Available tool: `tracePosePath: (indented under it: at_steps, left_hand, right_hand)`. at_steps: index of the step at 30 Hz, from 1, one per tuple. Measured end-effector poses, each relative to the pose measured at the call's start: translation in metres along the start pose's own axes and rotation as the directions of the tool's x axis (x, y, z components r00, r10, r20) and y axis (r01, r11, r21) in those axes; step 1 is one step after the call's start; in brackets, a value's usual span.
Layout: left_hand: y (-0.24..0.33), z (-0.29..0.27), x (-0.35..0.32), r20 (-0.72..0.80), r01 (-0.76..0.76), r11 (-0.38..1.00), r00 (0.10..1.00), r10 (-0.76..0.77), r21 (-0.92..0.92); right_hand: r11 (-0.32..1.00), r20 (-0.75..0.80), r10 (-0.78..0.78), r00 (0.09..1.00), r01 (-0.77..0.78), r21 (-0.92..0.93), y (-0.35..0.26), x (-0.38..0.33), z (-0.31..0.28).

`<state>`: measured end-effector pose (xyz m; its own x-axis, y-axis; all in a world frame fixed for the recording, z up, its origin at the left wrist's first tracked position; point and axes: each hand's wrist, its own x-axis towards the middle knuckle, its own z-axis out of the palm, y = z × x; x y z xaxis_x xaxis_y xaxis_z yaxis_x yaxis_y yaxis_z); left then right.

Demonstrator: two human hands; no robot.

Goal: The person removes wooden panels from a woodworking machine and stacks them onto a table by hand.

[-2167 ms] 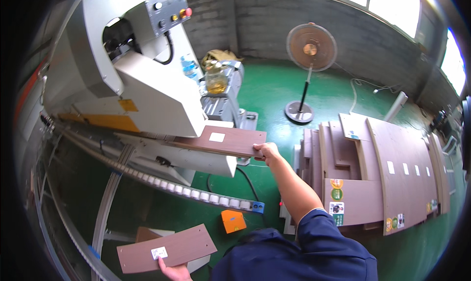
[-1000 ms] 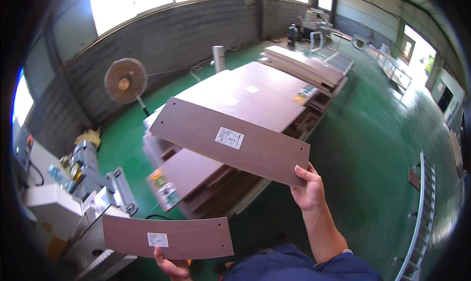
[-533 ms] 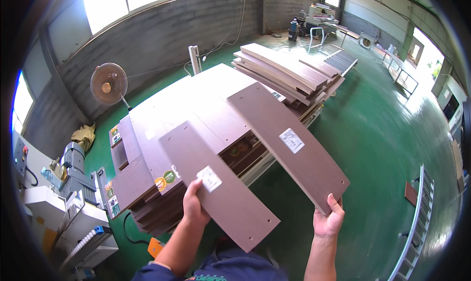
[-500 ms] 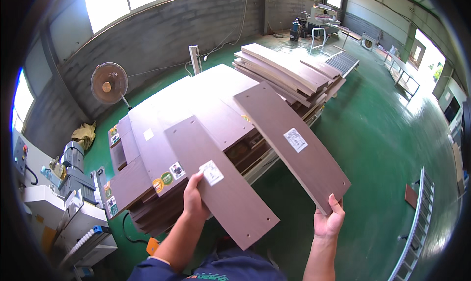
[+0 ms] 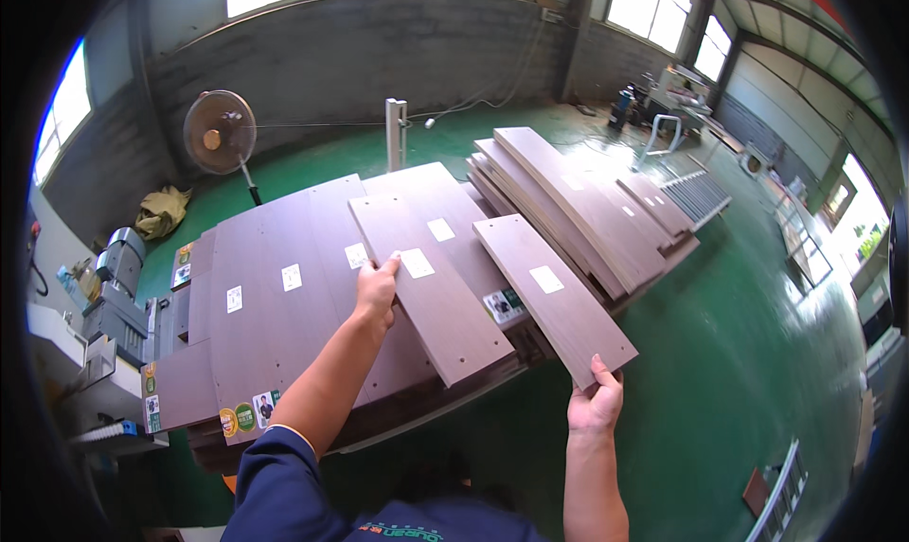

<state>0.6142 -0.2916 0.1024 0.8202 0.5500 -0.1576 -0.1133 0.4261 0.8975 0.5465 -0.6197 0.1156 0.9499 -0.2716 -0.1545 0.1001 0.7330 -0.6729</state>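
My left hand [image 5: 378, 291] is closed on the left edge of a long brown wood panel [image 5: 443, 319], which has small holes near its ends and a white label. This panel lies over, or just above, the left stack of panels [image 5: 256, 329]; I cannot tell if it touches. With my right hand [image 5: 597, 400] I grip the near right end of a second labelled panel [image 5: 578, 319], thumb on top and fingers beneath. It slants away from me, its far end over the gap between the two stacks.
Right of centre rises another panel stack [image 5: 568, 211], with a roller conveyor [image 5: 699, 196] behind it. A round fan [image 5: 220, 133] and a white post [image 5: 395, 135] stand beyond the panels. Machinery [image 5: 109, 286] is at the left, and a ladder-like metal frame [image 5: 781, 495] lies lower right.
Both panels have moved farther forward over the stacks, the left one now lying flatter along the left stack. My view has shifted too. Each hand keeps its grip.
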Motion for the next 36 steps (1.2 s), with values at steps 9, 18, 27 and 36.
tracePosePath:
  at_steps: [9,18,27,36]
  left_hand:
    - [-0.004,0.027,0.067,-0.143,0.113,0.974,0.986,-0.085,0.198]
    - [0.03,0.017,0.04,0.083,-0.11,0.13,0.977,0.199,0.985]
    - [-0.02,0.034,0.026,0.11,-0.092,-0.115,0.98,0.164,0.989]
    - [-0.021,0.045,0.05,0.085,-0.076,-0.059,0.984,0.159,0.995]
  right_hand:
    - [0.975,0.092,0.218,0.972,-0.22,0.015,0.072,0.093,0.058]
    - [0.532,0.297,0.674,0.677,-0.164,-0.831,-0.005,0.152,0.036]
    - [0.362,0.755,0.451,0.475,0.676,-0.642,0.104,0.28,0.111]
    - [0.458,0.788,0.435,0.436,0.646,-0.61,0.148,0.272,0.13]
